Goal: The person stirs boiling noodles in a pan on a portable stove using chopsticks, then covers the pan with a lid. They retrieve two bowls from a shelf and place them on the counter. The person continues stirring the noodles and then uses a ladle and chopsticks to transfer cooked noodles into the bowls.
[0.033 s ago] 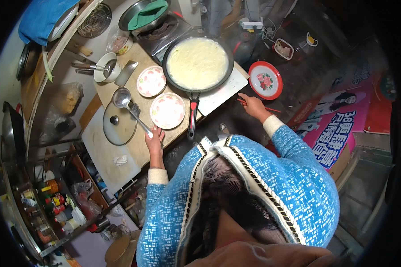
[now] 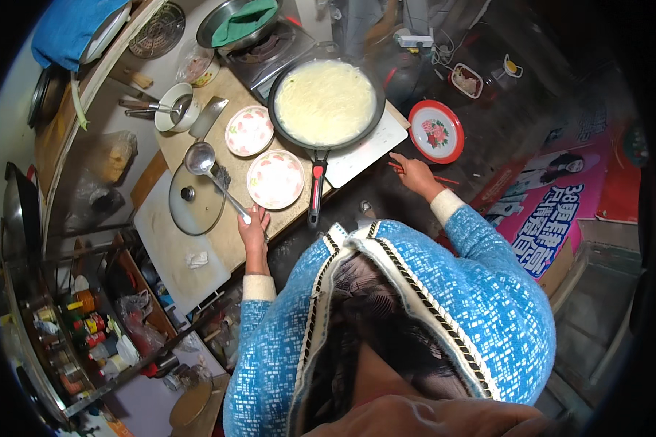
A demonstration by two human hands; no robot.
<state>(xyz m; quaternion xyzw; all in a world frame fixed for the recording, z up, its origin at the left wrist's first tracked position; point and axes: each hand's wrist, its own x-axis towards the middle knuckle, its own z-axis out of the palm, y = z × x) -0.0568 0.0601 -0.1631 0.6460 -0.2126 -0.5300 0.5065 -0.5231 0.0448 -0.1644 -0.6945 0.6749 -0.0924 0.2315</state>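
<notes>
My left hand is at the counter's front edge, closed on the end of a metal ladle's handle. The ladle slants away to the left, its bowl over the rim of a glass lid. My right hand grips red chopsticks in front of a white cutting board. Between my hands, a black frying pan sits with its red-and-black handle toward me. A pale yellow, uneven layer covers its bottom. Two pink-patterned plates lie left of the pan.
A cleaver and a white bowl of utensils are at the left back. Behind the pan stands a gas stove with a metal basin holding green cloth. A red-rimmed enamel plate is right of the board. Shelves of bottles stand lower left.
</notes>
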